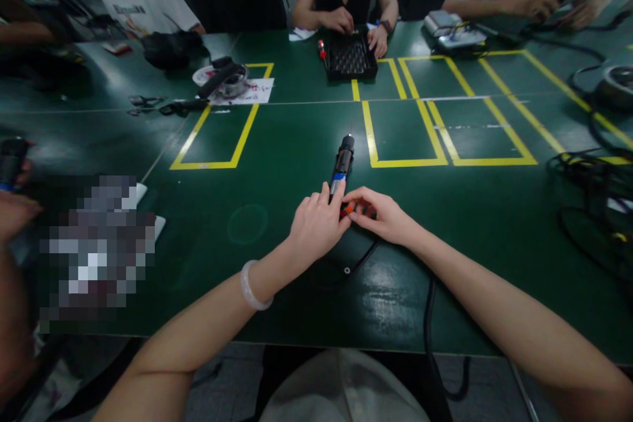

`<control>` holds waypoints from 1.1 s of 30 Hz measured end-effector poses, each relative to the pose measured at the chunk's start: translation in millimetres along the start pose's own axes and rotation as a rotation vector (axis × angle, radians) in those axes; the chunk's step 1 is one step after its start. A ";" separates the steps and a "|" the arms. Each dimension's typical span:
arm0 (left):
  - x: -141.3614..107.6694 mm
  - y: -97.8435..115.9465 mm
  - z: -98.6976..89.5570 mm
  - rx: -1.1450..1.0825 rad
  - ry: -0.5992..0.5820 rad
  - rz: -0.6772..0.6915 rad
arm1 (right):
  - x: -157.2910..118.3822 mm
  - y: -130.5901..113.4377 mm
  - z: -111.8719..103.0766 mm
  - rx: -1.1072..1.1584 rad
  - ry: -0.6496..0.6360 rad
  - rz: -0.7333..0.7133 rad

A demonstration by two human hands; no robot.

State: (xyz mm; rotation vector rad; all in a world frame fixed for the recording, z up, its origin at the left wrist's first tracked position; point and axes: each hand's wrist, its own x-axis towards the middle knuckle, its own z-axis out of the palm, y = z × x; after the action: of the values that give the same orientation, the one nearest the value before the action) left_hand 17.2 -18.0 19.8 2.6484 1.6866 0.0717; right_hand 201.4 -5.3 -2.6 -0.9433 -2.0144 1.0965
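A black electric screwdriver [344, 157] with a blue band and a thin bit lies on the green table [287, 204], its tip pointing away from me. My left hand [317, 223] is wrapped over its near end, fingers closed around the body. Close beside it, my right hand [388, 216] pinches a small orange-red part [349, 209] at the tool's near end; fingers hide most of this part. A thin black cord [366, 254] with a small metal ring at its end lies just below my hands.
Yellow tape outlines [408, 163] mark the table. Coiled black cables [588, 178] lie at right. Opposite, a co-worker's hands [341, 21] are at a black tray [352, 58], with a red-handled screwdriver [322, 50] beside it. Paper [260, 91] and a cabled device [222, 79] sit at left.
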 end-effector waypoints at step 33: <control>-14.6 -21.9 12.3 -0.481 -0.033 0.062 | 10.1 4.5 2.7 0.648 0.020 0.450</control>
State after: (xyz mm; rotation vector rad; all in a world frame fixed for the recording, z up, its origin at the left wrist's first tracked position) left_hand -8.3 -21.7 6.5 2.3239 1.3624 0.3793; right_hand 195.2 3.8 -5.7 -1.0522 -1.2947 1.8219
